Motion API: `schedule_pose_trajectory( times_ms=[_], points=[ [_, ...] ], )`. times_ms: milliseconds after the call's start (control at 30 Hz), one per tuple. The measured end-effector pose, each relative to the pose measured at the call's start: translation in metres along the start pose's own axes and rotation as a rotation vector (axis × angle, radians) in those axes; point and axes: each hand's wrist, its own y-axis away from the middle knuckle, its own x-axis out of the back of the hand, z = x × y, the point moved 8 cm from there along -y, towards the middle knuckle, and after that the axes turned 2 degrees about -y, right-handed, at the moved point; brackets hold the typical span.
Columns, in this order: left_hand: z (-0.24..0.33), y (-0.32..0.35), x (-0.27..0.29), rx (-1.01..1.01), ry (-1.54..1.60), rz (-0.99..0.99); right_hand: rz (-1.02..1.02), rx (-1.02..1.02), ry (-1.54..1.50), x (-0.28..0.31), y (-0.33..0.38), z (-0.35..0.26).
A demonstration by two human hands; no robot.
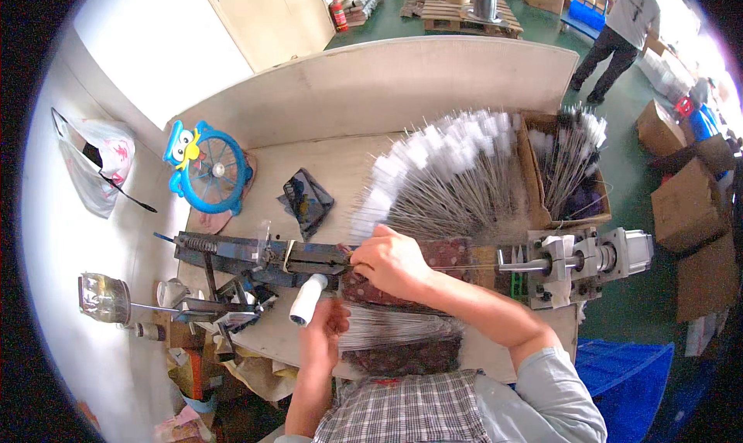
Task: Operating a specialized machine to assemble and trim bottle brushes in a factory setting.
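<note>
My right hand (pixel 391 261) is closed in a pinch on a thin metal wire (pixel 472 267), beside the end of a dark metal bar fixture (pixel 317 257). The wire runs right to the hooked metal shaft of a motor-driven spindle (pixel 576 261). Below the fixture, my left hand (pixel 331 319) is curled just right of a white tube-shaped handle (pixel 309 300); what its fingers hold is hidden. Next to it, a bundle of straight thin wires (pixel 398 328) lies on a dark red patterned cloth (pixel 402 358). White-bristled wire brushes (pixel 441 164) are fanned out behind my right hand.
A cardboard box (pixel 535 180) holds dark-bristled brushes (pixel 576 153). A blue cartoon-shaped fan (pixel 213 168) and a dark plastic bag (pixel 306 201) stand at the back left. A raised board (pixel 371 83) edges the table. At upper right, a person (pixel 623 37) stands near cartons.
</note>
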Motion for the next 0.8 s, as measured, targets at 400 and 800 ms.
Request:
schedule_pose_trajectory(
  times_ms=[400, 800],
  points=[
    [0.014, -0.036, -0.029, -0.278, -0.909, -0.080, -0.090, -0.018, 0.166, -0.013, -0.006, -0.010],
    [-0.028, -0.031, -0.059, -0.140, -0.007, -0.219, -0.254, -0.020, 0.126, 0.008, 0.069, -0.014]
  ],
)
